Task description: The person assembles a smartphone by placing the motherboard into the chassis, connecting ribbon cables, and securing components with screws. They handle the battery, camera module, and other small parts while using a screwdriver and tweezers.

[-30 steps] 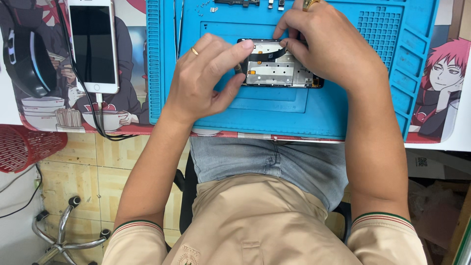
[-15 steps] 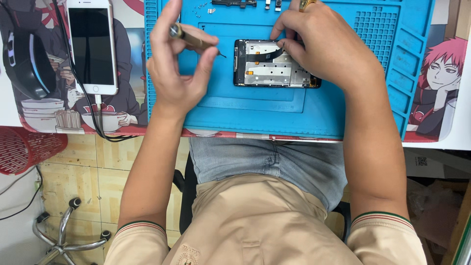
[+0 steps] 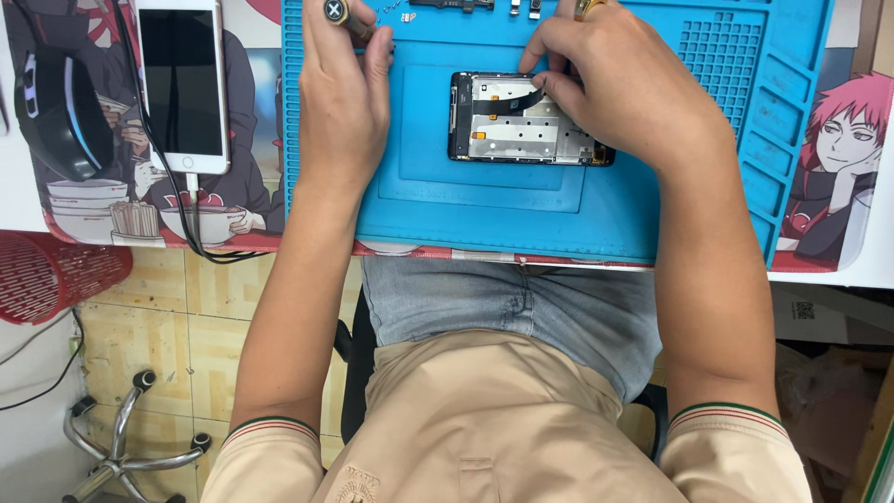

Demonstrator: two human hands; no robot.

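An opened phone (image 3: 521,119) lies face down on the blue repair mat (image 3: 484,200), its metal inner frame and a black flex cable showing. My right hand (image 3: 624,88) rests on the phone's right end, fingertips on the flex cable near its top edge. My left hand (image 3: 345,93) is off the phone, at the mat's upper left, closed around a screwdriver (image 3: 343,15) whose round cross-marked cap shows above my fingers. Small loose parts and screws (image 3: 456,6) lie along the mat's far edge.
A white phone (image 3: 182,84) with a dark screen lies left of the mat, a black cable (image 3: 177,214) plugged into it. A black computer mouse (image 3: 51,112) sits at far left. A red basket (image 3: 51,275) and a chair base (image 3: 121,438) stand on the floor below.
My left hand left the phone, picked up the screwdriver and moved up to the mat's upper left corner. The right hand stayed on the phone's right end.
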